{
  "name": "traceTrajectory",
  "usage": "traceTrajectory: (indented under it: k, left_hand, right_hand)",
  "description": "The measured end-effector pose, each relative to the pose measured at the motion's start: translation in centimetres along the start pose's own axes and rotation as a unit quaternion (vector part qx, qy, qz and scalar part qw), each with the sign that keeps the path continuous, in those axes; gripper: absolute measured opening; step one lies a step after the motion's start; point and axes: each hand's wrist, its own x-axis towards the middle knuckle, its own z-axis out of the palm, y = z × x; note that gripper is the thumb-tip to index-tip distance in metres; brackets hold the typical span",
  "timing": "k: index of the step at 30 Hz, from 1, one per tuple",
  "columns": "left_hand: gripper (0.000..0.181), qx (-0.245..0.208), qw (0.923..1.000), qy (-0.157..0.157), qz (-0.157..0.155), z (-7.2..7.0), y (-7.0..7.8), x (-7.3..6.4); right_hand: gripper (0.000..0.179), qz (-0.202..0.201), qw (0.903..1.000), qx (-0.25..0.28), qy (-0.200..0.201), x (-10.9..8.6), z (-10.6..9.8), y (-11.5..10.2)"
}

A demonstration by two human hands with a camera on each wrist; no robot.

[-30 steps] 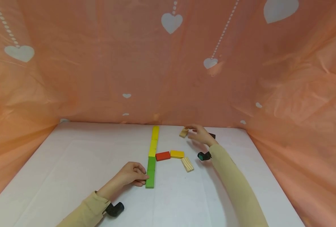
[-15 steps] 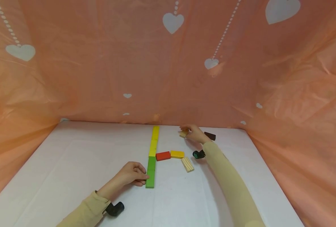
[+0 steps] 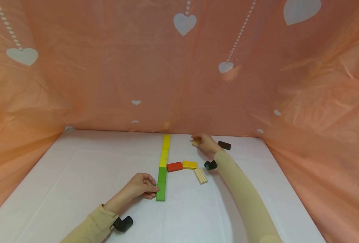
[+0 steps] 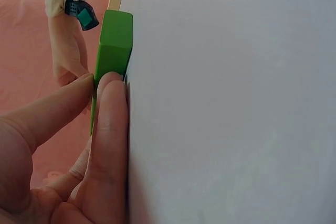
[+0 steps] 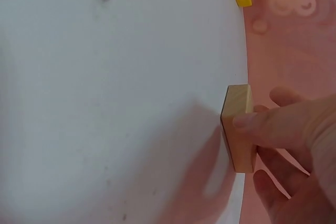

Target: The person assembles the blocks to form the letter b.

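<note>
In the head view my left hand (image 3: 141,186) rests at the left side of the nearest green block (image 3: 160,192). The left wrist view shows its thumb on the edge of the green block (image 4: 116,35) and fingertips against the side. My right hand (image 3: 208,143) is at the back of the table, its thumb and fingers pinching a plain wooden block (image 3: 195,143). In the right wrist view, the thumb lies on one face of that plain block (image 5: 239,145), with fingers behind it. Green and yellow blocks (image 3: 164,158) form a straight line running away from me.
A red block (image 3: 174,167) and an orange-yellow block (image 3: 189,165) extend rightward from the line. A grooved pale wood block (image 3: 200,176) lies angled below them. A dark brown block (image 3: 224,145) sits behind my right wrist. Pink curtain (image 3: 179,84) hangs beyond the table edge.
My right hand has moved left to the plain wooden block and its fingers have closed on it. The dark brown block has come fully into sight. My left hand has stayed still.
</note>
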Motion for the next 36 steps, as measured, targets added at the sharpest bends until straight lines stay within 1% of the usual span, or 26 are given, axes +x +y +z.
traceTrajectory:
  k: [6, 7, 10, 14, 20, 25, 31, 36]
  left_hand:
    - [0.026, -0.004, 1.0000, -0.002, -0.002, 0.0, 0.0, 0.0]
    - [0.025, -0.004, 1.0000, -0.002, -0.002, 0.0, 0.0, 0.0]
    - [0.025, -0.003, 1.0000, -0.002, -0.001, 0.0, 0.0, -0.1]
    - [0.025, -0.004, 1.0000, -0.001, -0.003, 0.0, 0.0, 0.0]
    - [0.025, -0.004, 1.0000, 0.001, -0.005, 0.1, 0.0, -0.1]
    - [0.027, -0.002, 1.0000, 0.002, 0.001, 0.0, 0.0, -0.2]
    - [0.026, 0.000, 1.0000, 0.002, -0.001, 0.1, 0.0, -0.2]
    - [0.025, 0.001, 1.0000, 0.006, -0.005, 0.2, 0.0, -0.3]
  right_hand:
    - [0.041, -0.006, 0.9999, 0.006, 0.007, -0.1, -0.2, 0.0]
    - [0.040, -0.012, 0.9999, 0.000, 0.012, -0.2, -0.2, -0.1]
    - [0.040, -0.006, 0.9998, 0.005, 0.016, -0.4, -0.3, 0.0]
    - [0.043, 0.014, 0.9998, 0.014, 0.002, -0.3, -0.3, 0.5]
    - [0.043, 0.010, 0.9997, -0.009, -0.022, -0.6, -0.4, 1.2]
    - [0.036, 0.008, 0.9991, -0.027, -0.030, -1.2, -0.7, 1.0]
    - [0.033, 0.004, 0.9985, -0.043, -0.033, -1.9, -0.9, 0.6]
    - [0.034, -0.011, 0.9986, -0.046, -0.023, -2.6, -1.2, 0.0]
